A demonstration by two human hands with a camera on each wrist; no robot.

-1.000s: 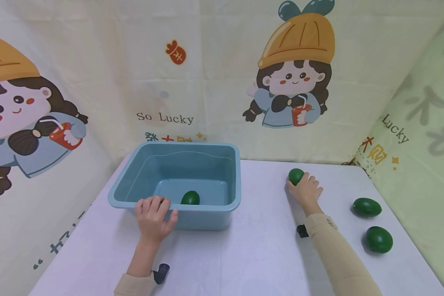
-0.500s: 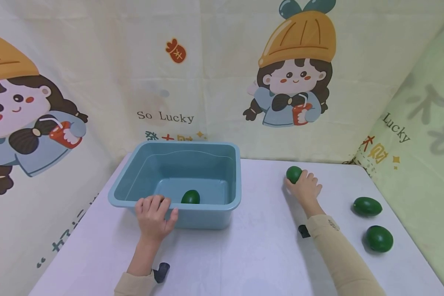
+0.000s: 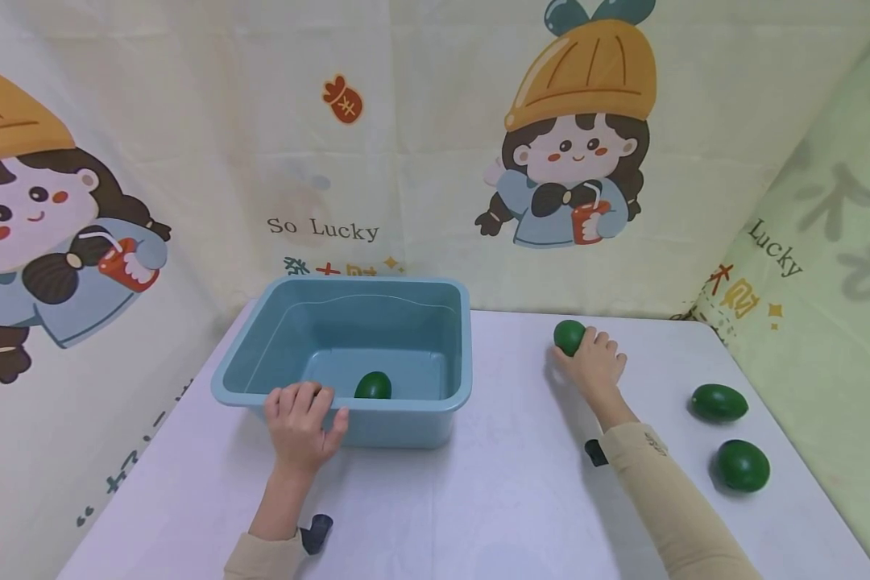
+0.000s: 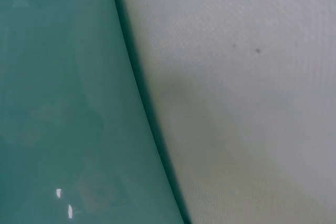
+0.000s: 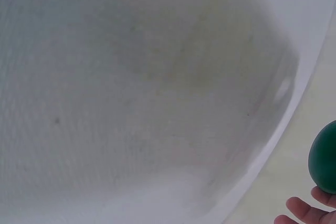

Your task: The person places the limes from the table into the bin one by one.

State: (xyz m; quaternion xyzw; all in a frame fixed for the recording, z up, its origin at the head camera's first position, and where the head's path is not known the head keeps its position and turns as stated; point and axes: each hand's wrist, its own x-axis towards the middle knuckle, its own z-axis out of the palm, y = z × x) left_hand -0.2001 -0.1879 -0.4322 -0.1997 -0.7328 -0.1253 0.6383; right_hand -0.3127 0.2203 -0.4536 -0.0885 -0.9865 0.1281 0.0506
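Observation:
In the head view my left hand (image 3: 300, 427) holds the near rim of a blue plastic basin (image 3: 406, 427), fingers hooked over the edge and thumb out to the side. A dark green oval fruit (image 3: 374, 386) lies inside the basin. To the right, my right hand (image 3: 594, 362) grips another green fruit (image 3: 569, 337) between thumb and fingers, near the back of the table. The right wrist view catches part of that fruit (image 5: 324, 158) with fingertips (image 5: 302, 208) below it. The left wrist view has the basin's wall (image 4: 68, 103) but no fingers.
Two more green fruits, one behind (image 3: 719, 403) and one nearer (image 3: 743, 466), lie on the white table (image 3: 507, 499) by its right edge. Printed cloth (image 3: 435, 161) hangs behind and at both sides. A black wrist-worn piece (image 3: 316, 534) shows at the left cuff.
My right hand has shifted slightly left and toward the back with the green fruit in its grip. The left hand and the basin have stayed in place.

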